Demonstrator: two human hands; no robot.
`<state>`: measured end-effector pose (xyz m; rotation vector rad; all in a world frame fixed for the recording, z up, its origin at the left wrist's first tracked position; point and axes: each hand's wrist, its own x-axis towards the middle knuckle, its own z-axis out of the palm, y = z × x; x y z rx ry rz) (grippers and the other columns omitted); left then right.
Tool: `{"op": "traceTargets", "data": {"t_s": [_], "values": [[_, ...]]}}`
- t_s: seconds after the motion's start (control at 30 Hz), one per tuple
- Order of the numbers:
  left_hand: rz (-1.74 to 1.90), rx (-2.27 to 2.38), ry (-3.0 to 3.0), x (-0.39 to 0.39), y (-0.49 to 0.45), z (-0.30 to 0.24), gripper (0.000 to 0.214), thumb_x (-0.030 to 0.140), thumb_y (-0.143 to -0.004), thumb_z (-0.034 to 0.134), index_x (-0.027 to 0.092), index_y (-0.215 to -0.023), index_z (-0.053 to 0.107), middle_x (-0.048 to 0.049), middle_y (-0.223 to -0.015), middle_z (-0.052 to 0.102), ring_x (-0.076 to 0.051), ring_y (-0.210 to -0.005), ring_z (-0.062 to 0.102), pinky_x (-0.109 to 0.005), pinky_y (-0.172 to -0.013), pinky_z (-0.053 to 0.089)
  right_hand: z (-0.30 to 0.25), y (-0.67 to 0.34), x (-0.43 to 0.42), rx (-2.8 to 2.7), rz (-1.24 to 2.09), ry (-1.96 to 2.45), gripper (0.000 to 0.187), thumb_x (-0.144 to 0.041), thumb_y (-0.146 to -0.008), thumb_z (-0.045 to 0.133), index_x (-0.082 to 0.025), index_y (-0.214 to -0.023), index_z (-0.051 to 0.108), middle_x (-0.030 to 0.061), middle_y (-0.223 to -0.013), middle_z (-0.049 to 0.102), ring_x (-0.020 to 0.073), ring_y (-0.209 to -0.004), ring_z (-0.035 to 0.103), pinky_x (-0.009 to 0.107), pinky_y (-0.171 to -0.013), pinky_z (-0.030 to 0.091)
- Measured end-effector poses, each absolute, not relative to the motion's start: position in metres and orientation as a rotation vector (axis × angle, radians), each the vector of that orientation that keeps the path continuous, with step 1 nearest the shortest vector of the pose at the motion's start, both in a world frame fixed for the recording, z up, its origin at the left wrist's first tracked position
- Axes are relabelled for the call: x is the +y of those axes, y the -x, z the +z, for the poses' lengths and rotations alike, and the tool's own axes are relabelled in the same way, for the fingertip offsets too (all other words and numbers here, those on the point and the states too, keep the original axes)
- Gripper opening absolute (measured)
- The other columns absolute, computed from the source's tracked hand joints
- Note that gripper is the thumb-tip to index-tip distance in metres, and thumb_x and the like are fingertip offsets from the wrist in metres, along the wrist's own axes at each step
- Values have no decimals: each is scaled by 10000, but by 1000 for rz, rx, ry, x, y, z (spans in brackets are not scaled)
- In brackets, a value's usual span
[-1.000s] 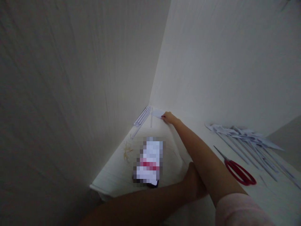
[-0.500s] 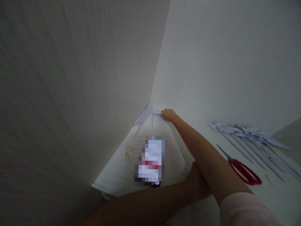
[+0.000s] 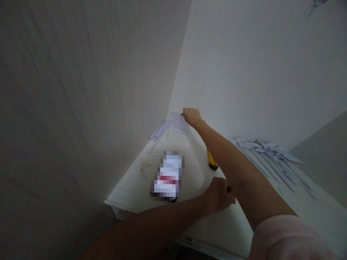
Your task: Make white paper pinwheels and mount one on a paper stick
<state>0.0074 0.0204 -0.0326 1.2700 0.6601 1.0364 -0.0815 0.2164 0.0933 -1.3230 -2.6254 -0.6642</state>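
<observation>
Up at the corner of the table, my right hand (image 3: 192, 117) pinches the edge of a small white sheet of paper (image 3: 179, 122), which stands tilted off the surface. My left hand (image 3: 219, 195) is closed near the table's front, beside my right forearm. A small dark bit (image 3: 229, 189) shows at its fingers; what it belongs to is hidden. Thin white rolled paper sticks (image 3: 160, 129) lie together along the left wall, just left of the sheet. Between my hands, partly covered by my right forearm, is a yellow and black tool (image 3: 212, 161).
A phone (image 3: 169, 173) with a blurred screen lies on the white table (image 3: 127, 195), near some thin yellowish loops or strips (image 3: 144, 167). More paper sticks with flared ends (image 3: 271, 153) are piled at right by the wall. Walls bound the left and back.
My right hand has lifted the paper, tilting it up. My left hand has come further into view from behind the right forearm. The yellow tool now shows; the red scissors are out of sight.
</observation>
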Motion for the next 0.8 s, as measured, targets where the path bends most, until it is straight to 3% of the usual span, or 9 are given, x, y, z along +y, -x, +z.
{"op": "traceTargets", "data": {"t_s": [0.13,0.23,0.33,0.43,0.53,0.6,0.7,0.8], "values": [[1005,870,-1370,18,-7,-34,198,263,-754,499,139,-609,549,29,-478,480,-71,-341,385,-217,-377,298,90,38,188,-2544,-651,1412,371,-342,-935,276,-87,-1092,494,189,-1035,617,237,-935,589,297,-731,408],[1042,937,-1487,17,-7,-32,293,296,-787,461,144,-539,496,40,-431,436,-54,-312,364,-192,-338,261,82,-9,161,-2481,-633,1510,379,-355,-938,240,-105,-1015,515,162,-938,647,217,-849,607,268,-670,398],[1086,980,-1543,16,-5,-29,291,332,-818,429,137,-631,537,37,-482,473,-55,-316,372,-195,-340,278,71,-61,125,-2441,-620,1540,351,-369,-935,253,-141,-990,515,130,-940,648,200,-863,600,249,-668,389],[1141,1154,-1682,13,-2,-25,300,340,-828,435,126,-653,553,23,-504,493,-73,-367,430,-210,-401,353,55,-106,80,-2409,-586,1459,328,-369,-925,298,-146,-950,538,116,-936,645,204,-878,593,256,-686,390],[1250,1266,-1692,9,2,-22,177,229,-811,462,96,-862,566,-31,-707,558,-119,-599,539,-254,-607,453,35,-136,31,-2504,-494,1427,315,-353,-919,326,-137,-957,552,121,-922,651,209,-855,603,266,-686,402],[1338,1355,-1711,4,5,-21,316,134,-753,520,64,-1061,508,-95,-918,550,-172,-848,540,-311,-790,440,20,-148,1,-2568,-436,1395,275,-331,-909,365,-146,-953,563,118,-929,658,204,-857,608,266,-691,414],[1404,1500,-1969,-6,8,-21,588,72,-697,570,92,-1261,405,-142,-1109,485,-225,-1052,470,-375,-904,392,0,-157,-28,-2598,-305,1332,252,-328,-898,392,-159,-957,571,106,-936,662,192,-853,613,267,-700,435],[1198,1470,-2313,-13,10,-25,434,87,-734,556,212,-1149,562,-118,-1249,461,-265,-1166,420,-464,-947,346,-15,-161,-39,-2464,-103,1309,202,-312,-867,464,-173,-955,580,80,-881,668,180,-808,623,274,-706,453]]}}
